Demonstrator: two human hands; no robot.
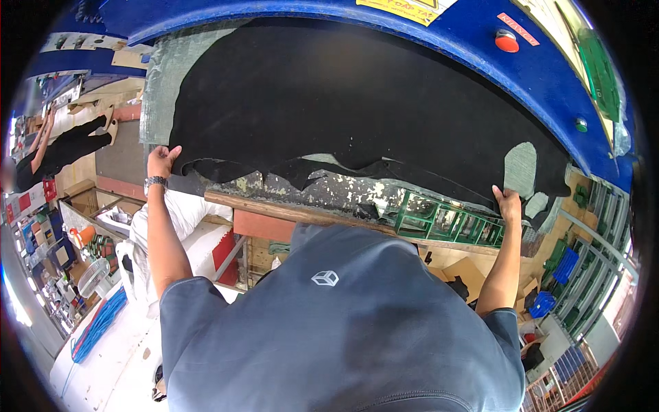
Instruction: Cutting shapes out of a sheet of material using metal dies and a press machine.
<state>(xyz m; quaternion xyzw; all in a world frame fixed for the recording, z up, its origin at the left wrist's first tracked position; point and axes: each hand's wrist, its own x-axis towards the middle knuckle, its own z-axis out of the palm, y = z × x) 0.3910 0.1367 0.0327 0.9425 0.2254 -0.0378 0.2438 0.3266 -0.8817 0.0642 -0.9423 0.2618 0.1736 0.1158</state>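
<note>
Black sheet [357,103] fills the upper middle of the frame, spread flat on a green-grey bed [159,75] under the curved blue frame [480,48] of a machine. Near edge of the sheet is ragged, with cut-out gaps showing the bed — one oval gap at right.

Left hand [162,162], left of centre: fingers curled over the sheet's near-left corner, thumb on top — grasping it. Watch [155,182] on that wrist. Right hand [509,204], right of centre: fingers closed on the sheet's near-right edge, just below the oval gap. Arms spread wide, one hand at each end; judged, the grip at both corners keeps so broad and limp a sheet taut and level rather than sagging in the middle.

Below the sheet's edge: a worn, paint-flaked table edge [309,192], then a wooden rail [274,211]. Green metal rack [446,223] under the right side. Red button [506,41] on the blue frame, upper right.

Far left of the frame: another person in black [65,147], well apart. Lower left: blue cord [99,326] on a white surface. Lower right: blue crates [564,264].
</note>
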